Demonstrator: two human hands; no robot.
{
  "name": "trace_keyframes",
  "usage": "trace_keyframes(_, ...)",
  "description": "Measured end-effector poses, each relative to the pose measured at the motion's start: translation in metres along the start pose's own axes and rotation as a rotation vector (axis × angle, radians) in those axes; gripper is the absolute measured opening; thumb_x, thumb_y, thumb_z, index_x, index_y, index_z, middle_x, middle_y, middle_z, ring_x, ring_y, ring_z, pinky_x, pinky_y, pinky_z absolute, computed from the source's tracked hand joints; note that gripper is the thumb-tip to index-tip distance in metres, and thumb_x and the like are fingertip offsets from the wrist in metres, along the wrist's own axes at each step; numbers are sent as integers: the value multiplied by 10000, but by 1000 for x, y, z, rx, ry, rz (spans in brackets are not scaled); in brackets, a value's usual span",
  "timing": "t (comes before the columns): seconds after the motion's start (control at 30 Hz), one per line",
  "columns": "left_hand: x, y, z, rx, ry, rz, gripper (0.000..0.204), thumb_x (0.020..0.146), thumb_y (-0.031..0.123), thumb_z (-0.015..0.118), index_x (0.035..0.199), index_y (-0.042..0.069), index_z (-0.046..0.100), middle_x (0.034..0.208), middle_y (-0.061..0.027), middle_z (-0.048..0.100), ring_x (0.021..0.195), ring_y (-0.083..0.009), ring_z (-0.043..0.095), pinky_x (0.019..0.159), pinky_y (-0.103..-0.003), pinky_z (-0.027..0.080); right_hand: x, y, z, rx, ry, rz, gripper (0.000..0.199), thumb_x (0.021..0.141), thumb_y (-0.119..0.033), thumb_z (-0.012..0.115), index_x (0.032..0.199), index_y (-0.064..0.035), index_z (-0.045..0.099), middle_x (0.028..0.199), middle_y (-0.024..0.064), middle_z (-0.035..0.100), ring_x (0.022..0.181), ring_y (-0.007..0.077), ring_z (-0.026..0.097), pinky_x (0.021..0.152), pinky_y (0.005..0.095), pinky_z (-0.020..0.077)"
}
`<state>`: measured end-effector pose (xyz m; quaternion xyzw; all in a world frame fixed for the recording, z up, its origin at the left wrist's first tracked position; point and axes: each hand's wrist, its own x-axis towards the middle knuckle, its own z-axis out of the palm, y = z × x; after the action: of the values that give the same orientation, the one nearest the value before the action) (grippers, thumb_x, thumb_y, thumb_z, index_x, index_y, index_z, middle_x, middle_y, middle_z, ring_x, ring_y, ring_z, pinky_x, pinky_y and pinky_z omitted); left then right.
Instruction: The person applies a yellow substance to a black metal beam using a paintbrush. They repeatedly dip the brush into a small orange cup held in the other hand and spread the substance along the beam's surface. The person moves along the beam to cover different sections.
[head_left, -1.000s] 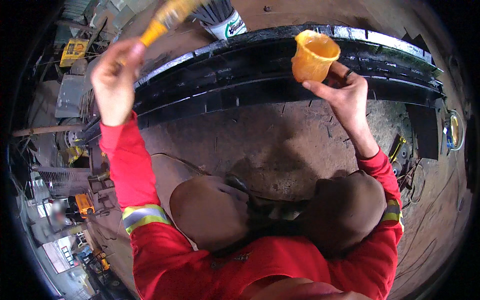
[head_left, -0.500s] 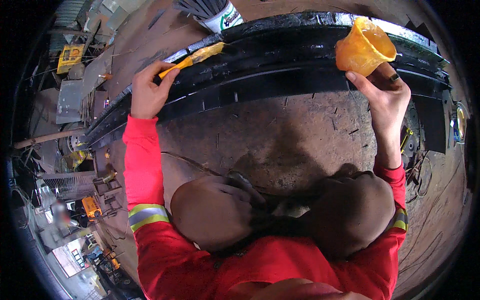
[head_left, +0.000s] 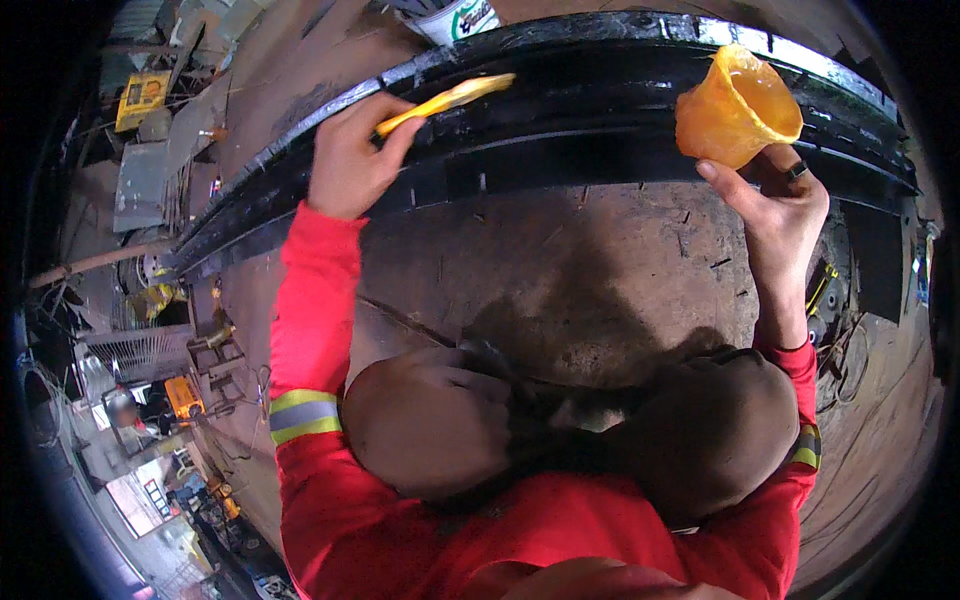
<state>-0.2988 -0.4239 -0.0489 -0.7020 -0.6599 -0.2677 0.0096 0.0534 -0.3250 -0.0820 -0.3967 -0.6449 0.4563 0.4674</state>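
Observation:
My left hand grips a paintbrush by its yellow-orange handle. The brush points to the right over a long black metal beam that lies across in front of me, curved by the lens. Whether the bristles touch the beam, I cannot tell. In my right hand is an orange, translucent-looking cup, held from below with the thumb on its near side. The cup is tilted, its wide mouth facing up and to the right, above the beam's right part. A dark ring sits on one finger.
Beyond the beam stands a white bucket with dark strips in it. Scrap sheets, a yellow box and a pole lie at left. Cables coil on the floor at right. My bent knees are close below the beam.
My left hand has moved right along the beam with the paintbrush, now more level. My right hand and the cup have shifted only slightly. The bucket sits higher in view.

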Motion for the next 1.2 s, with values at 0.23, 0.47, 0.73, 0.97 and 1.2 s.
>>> trace_keyframes(0.23, -34, -8, -9, 109, 43, -148, 103, 820, 108, 700, 854, 25, 648, 781, -128, 643, 716, -285, 652, 639, -343, 496, -1, 0, 4, 37, -34, 35, 460, 699, -58, 841, 1101, 65, 654, 975, 109, 707, 901, 132, 658, 847, 264, 507)
trace_keyframes(0.47, -15, 0, -1, 88, 94, -110, 118, 794, 61, 719, 860, -3, 645, 782, -134, 648, 717, -277, 657, 652, -329, 498, -3, 7, 6, 37, -39, 8, 480, 706, -44, 833, 1127, 74, 637, 1019, 124, 702, 934, 152, 658, 863, 278, 504)
trace_keyframes(0.73, -20, 13, -4, 113, 213, -76, 131, 790, 60, 724, 874, 7, 638, 783, -126, 622, 679, -296, 631, 632, -342, 494, -1, 7, 6, 49, -35, 38, 479, 707, -47, 834, 1128, 70, 638, 1015, 121, 703, 915, 136, 659, 844, 269, 509)
trace_keyframes(0.97, -44, 27, -11, 238, 96, -70, 136, 803, 70, 692, 905, 41, 607, 803, -123, 580, 691, -333, 606, 574, -381, 472, -2, 6, 3, 48, -20, 10, 464, 703, -37, 832, 1117, 61, 648, 1005, 107, 704, 914, 137, 658, 855, 280, 508)
trace_keyframes(1.2, -34, 39, -4, 116, 44, -149, 123, 795, 16, 702, 831, -22, 591, 783, -141, 629, 710, -227, 639, 650, -295, 483, -3, 4, 2, 92, -65, 14, 473, 700, -47, 837, 1120, 59, 648, 1017, 114, 706, 927, 141, 661, 857, 271, 506)
